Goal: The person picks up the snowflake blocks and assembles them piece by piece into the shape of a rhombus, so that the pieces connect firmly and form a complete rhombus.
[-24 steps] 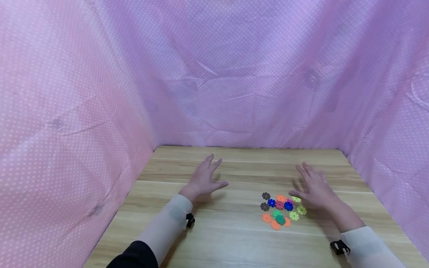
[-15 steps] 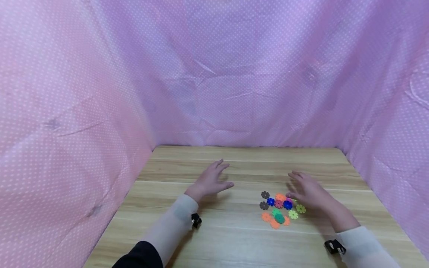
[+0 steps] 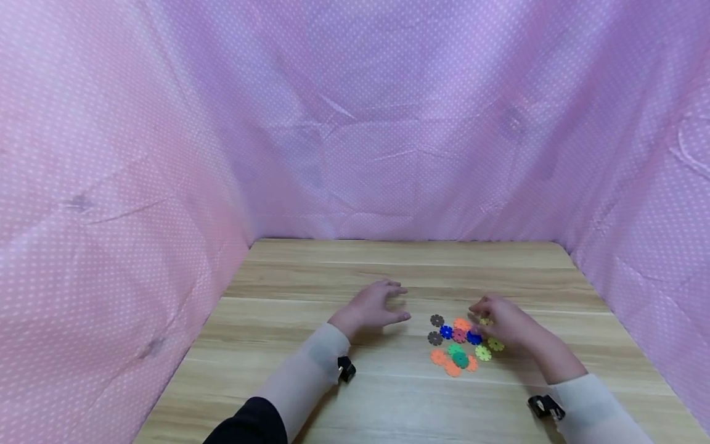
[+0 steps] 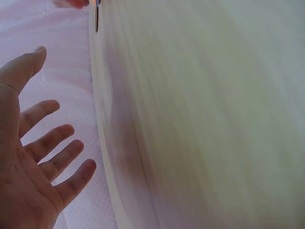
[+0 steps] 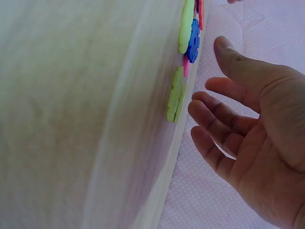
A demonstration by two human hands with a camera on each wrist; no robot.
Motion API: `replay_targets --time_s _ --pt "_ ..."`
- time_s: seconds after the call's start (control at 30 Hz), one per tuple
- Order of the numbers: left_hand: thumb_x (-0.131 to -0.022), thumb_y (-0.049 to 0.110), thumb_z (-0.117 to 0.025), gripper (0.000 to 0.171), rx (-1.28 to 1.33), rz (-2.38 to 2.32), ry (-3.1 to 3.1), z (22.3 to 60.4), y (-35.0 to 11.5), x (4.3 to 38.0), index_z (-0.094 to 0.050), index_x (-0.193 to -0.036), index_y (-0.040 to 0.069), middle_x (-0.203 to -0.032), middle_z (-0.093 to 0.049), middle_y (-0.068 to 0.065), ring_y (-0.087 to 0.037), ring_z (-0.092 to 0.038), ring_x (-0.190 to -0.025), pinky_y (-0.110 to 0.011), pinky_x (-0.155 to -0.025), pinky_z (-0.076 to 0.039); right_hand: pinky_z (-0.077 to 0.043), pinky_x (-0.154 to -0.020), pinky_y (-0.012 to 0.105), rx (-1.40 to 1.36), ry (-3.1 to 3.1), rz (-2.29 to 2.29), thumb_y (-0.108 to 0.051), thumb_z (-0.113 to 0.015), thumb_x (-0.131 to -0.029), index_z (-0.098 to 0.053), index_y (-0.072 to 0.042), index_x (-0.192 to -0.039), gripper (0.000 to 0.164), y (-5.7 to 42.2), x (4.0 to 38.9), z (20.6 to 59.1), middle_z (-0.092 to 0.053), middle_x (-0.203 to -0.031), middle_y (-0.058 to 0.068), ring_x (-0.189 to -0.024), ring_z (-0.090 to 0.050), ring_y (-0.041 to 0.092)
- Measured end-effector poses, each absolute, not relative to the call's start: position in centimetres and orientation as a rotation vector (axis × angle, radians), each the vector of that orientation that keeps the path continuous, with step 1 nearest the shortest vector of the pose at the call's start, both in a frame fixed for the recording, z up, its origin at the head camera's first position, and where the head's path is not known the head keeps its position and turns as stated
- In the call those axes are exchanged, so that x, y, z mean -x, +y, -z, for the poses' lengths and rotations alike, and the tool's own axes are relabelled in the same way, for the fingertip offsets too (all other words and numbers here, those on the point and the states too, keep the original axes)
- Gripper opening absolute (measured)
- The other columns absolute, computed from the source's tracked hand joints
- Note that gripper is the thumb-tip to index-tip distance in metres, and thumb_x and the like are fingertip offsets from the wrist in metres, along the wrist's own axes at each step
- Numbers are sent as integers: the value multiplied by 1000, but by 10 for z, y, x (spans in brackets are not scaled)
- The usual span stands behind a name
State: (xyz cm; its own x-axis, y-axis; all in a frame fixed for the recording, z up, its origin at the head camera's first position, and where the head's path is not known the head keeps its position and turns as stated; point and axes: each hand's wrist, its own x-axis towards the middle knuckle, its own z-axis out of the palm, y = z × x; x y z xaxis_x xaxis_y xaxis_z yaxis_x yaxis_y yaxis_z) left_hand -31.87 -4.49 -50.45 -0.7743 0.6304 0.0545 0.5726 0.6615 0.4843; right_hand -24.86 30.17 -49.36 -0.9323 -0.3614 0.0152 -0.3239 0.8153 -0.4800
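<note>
Pink dotted cloth [image 3: 388,123] walls your worktop [image 3: 388,394] at 9, 12 and 3 o'clock. Bare wood lies toward 12 and 6. Your left hand [image 3: 373,306] hovers with relaxed, spread fingers, holding nothing. Your right hand [image 3: 507,324], fingers loosely bent and empty, sits at the 3 o'clock edge of the plastic flower discs [image 3: 459,345], right of centre.

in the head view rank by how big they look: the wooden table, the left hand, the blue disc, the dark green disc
1. wooden table, by far the largest.
2. left hand.
3. blue disc and dark green disc: they look about alike, too close to rank.
</note>
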Motion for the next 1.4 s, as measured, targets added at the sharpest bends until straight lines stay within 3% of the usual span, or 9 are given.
replay_targets --time_s 0.2,0.43,0.73,0.9,1.23,1.4 --pt "-91 58 -76 65 -1014 -789 2680 508 -25 314 -60 -147 27 -151 -55 11 -18 -50 -141 -43 -117 -40 -55 -75 32 520 2877 744 -14 -86 -87 -76 -1 -119 35 297 248 494 -65 -99 -1 -86 -60 16" --pt "-91 51 -80 56 -1061 -771 2641 511 -1 309 -65 -141 30 -146 -59 12 -14 -52 -138 -36 -117 -40 -55 -73 29 559 2871 731 -10 -87 -85 -78 -4 -115 32 293 247 495 -64 -95 -3 -85 -60 15" --pt "-91 40 -84 40 -1179 -726 2602 516 19 307 -75 -128 26 -125 -68 15 -4 -60 -114 -20 -98 -49 -53 -73 31 553 2859 689 -13 -87 -88 -78 -4 -116 31 289 247 499 -63 -93 -4 -81 -57 13" --pt "-92 36 -84 33 -1247 -665 2597 517 29 307 -79 -122 25 -117 -68 16 -2 -61 -106 -17 -91 -50 -54 -73 33 578 2871 661 -13 -86 -88 -78 -4 -116 30 288 247 499 -63 -93 -3 -81 -56 13" --pt "-95 30 -81 30 -1212 -553 2651 518 42 308 -78 -124 24 -111 -63 13 0 -58 -91 -15 -80 -50 -48 -68 29 619 2876 656 -21 -86 -89 -75 -3 -122 39 283 247 498 -59 -90 -3 -76 -52 12" --pt "-97 29 -80 32 -1232 -479 2690 517 48 309 -76 -127 22 -114 -65 11 0 -59 -92 -14 -79 -49 -52 -73 33 604 2888 629 -23 -86 -90 -77 -6 -117 33 281 249 500 -61 -93 -4 -80 -55 10"
